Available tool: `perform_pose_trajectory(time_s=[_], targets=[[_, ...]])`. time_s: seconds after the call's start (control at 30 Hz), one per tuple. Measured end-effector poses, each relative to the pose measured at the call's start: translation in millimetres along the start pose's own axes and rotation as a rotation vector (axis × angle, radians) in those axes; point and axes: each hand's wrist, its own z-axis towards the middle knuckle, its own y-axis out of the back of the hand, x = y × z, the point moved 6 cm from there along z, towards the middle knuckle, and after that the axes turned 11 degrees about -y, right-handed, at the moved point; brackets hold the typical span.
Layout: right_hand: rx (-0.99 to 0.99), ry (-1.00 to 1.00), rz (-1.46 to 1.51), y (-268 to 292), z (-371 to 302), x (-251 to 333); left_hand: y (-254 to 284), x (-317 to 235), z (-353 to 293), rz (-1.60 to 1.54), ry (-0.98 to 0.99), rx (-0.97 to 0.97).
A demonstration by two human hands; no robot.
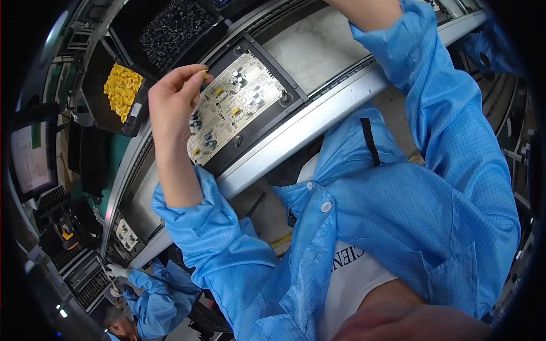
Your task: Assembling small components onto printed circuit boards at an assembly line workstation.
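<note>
My left hand (pixel 174 99) is held over the far left edge of a pale circuit board (pixel 250 79). Its thumb and index finger pinch a small yellow box-shaped capacitor (pixel 205 74). The board lies in a dark carrier frame (pixel 250 139) on the conveyor. Similar yellow capacitors, round dark ones and white-topped parts stand on the board. Of my right side, only the bare forearm (pixel 372 12) and blue sleeve show; the hand is beyond the top edge.
A black bin (pixel 135 122) of yellow capacitors stands left of my hand. Another bin behind it holds black parts (pixel 176 34). A metal rail (pixel 284 139) runs along the near side. A monitor (pixel 33 152) is at far left; a gloved co-worker (pixel 156 298) works at lower left.
</note>
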Motion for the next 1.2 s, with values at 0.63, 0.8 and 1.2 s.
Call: perform_pose_trajectory(time_s=[0.63,0.8,1.2], targets=[[0.007,-0.102,-0.398,-0.8,-89.0,-103.7,-32.6,-9.2,-2.7,0.847,-0.113,0.116],[-0.005,-0.098,-0.403,-5.6,-91.6,-103.8,-36.7,-11.3,-1.6,0.907,-0.135,0.164],[-0.019,-0.121,-0.467,-7.2,-88.8,-108.3,-44.7,-19.4,-4.8,1.024,-0.317,0.15]])
